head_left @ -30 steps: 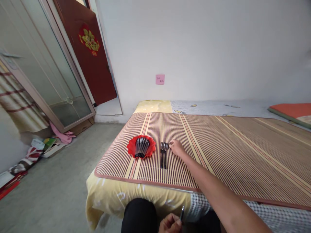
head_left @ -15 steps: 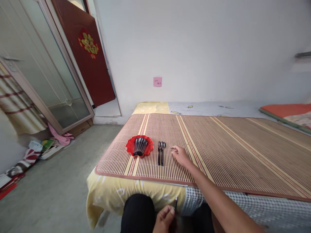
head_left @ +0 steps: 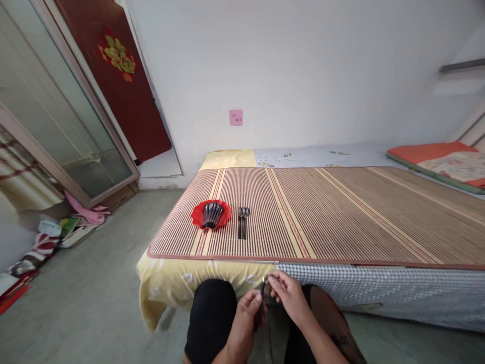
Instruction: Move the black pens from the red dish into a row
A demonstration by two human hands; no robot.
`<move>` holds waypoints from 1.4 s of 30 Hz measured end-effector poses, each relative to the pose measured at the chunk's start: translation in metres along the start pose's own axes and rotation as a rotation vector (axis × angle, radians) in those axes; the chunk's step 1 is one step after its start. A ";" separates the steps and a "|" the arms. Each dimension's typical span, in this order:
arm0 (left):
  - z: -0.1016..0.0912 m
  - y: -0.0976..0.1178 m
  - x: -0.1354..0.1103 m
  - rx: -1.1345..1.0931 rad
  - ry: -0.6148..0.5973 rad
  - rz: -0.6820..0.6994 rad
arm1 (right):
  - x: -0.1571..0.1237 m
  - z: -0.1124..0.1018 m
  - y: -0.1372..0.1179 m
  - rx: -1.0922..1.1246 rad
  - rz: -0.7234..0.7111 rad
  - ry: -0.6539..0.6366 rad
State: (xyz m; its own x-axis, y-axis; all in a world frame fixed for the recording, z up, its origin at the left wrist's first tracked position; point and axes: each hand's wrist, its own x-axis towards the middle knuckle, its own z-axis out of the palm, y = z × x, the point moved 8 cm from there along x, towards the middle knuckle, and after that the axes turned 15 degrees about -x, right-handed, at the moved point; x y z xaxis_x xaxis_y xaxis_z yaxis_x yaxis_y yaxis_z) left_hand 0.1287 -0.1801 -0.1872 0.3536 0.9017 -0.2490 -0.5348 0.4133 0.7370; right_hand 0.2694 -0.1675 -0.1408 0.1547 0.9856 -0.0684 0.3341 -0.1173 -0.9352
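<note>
In the head view, my left hand (head_left: 246,318) is closed on a slim dark pen (head_left: 262,287), held upright with its silvery tip upward. Beside that tip is my right hand (head_left: 286,293), its fingers bent and a little apart, with nothing visible between them. Two black pen pieces (head_left: 241,225) with silvery ends lie side by side on the striped mat (head_left: 341,217). A shorter silvery piece (head_left: 247,211) rests at their right. Several black pens (head_left: 212,215) fan out in a red scalloped dish (head_left: 195,216) to the left.
The mat covers a bed with a yellow and checked sheet (head_left: 172,273) hanging over its front edge. My knees (head_left: 214,313) are against this edge. A folded orange quilt (head_left: 432,151) lies at the far right. A pink note (head_left: 235,117) sticks to the wall.
My right hand has drawn back from the mat beside the pen pieces to the pen in my left hand. My left hand has risen slightly. The view has shifted a little.
</note>
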 end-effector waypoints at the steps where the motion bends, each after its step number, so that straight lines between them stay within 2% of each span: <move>1: -0.001 0.001 0.000 0.003 0.004 0.007 | 0.001 0.007 0.002 0.025 0.009 -0.027; 5: -0.010 0.003 0.002 0.009 0.041 0.046 | 0.011 0.024 0.003 0.080 0.009 -0.094; 11: -0.022 0.001 0.006 0.017 0.080 0.096 | 0.018 0.030 0.008 0.115 -0.037 -0.118; 22: -0.015 -0.002 -0.001 0.040 0.030 0.027 | 0.019 0.028 0.014 0.120 -0.064 -0.147; 28: 0.003 0.003 -0.011 -0.025 -0.041 -0.042 | 0.013 0.029 0.008 0.175 -0.025 -0.213; 33: 0.002 0.008 -0.011 -0.019 -0.010 -0.002 | 0.008 0.032 0.006 0.238 0.050 -0.234; 36: 0.000 0.007 -0.008 -0.004 -0.003 0.010 | 0.009 0.031 0.006 0.227 0.042 -0.219; 40: -0.011 0.007 -0.006 0.026 0.089 0.047 | 0.013 0.031 0.009 0.183 0.014 -0.212; 42: -0.013 0.008 -0.006 0.051 0.098 0.054 | 0.015 0.031 0.010 0.170 0.007 -0.210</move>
State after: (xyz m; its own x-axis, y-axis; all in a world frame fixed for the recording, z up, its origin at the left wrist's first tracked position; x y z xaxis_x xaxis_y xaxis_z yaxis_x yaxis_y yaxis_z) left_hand 0.1128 -0.1808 -0.1880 0.2473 0.9316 -0.2664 -0.5102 0.3589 0.7816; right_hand 0.2461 -0.1504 -0.1620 -0.0461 0.9905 -0.1293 0.1698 -0.1198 -0.9782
